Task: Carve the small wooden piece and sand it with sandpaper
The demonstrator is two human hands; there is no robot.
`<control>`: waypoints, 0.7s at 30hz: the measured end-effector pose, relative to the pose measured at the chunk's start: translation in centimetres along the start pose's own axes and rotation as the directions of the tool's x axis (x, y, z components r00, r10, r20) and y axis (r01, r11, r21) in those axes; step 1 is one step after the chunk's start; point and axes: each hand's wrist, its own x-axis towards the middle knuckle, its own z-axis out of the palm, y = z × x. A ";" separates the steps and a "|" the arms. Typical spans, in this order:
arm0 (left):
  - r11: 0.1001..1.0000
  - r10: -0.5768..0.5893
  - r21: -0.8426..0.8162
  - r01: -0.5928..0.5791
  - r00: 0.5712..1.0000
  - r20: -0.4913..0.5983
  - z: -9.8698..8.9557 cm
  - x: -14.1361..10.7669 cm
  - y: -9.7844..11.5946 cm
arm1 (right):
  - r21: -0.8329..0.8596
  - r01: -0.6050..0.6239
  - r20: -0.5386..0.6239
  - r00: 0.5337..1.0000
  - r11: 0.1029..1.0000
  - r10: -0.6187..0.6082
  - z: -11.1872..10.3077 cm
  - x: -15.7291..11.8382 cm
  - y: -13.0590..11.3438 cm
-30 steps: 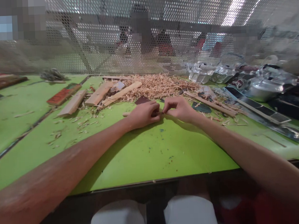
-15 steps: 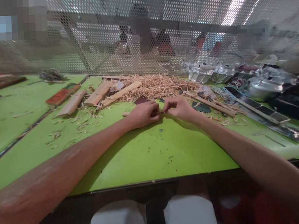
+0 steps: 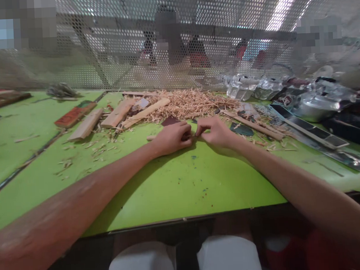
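My left hand (image 3: 175,136) is closed around a thin wooden stick (image 3: 151,138), whose end juts out to the left beneath the wrist. Just right of it, my right hand (image 3: 214,131) pinches something small and dark between thumb and fingertips, too small to name, close to the stick's right end. The hands nearly meet over the green tabletop (image 3: 182,190). Behind the left hand lies a dark reddish-brown flat piece (image 3: 170,120), perhaps sandpaper. A dark green scrap (image 3: 241,129) rests beyond the right wrist.
A heap of wood shavings (image 3: 193,102) lies at the back against a perforated metal screen (image 3: 128,53). Wooden pieces (image 3: 87,125) are on the left, with a red-marked block (image 3: 74,114). A long wooden strip (image 3: 254,125), a black-panelled bar (image 3: 309,127) and clear plastic-wrapped items (image 3: 242,86) occupy the right.
Both hands keep almost the same place and grip. The right fingertips have shifted very slightly; the stick still lies under the left hand.
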 end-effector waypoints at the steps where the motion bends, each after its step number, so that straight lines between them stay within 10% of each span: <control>1: 1.000 0.001 0.004 -0.001 1.000 -0.005 0.0 0.0 0.0 | -0.029 0.007 -0.010 1.000 1.000 -0.007 0.0 0.0 0.0; 21: 1.000 -0.008 0.010 0.008 1.000 0.002 -0.1 0.0 0.2 | 0.120 -0.010 -0.003 1.000 0.993 0.010 -0.1 -0.1 0.1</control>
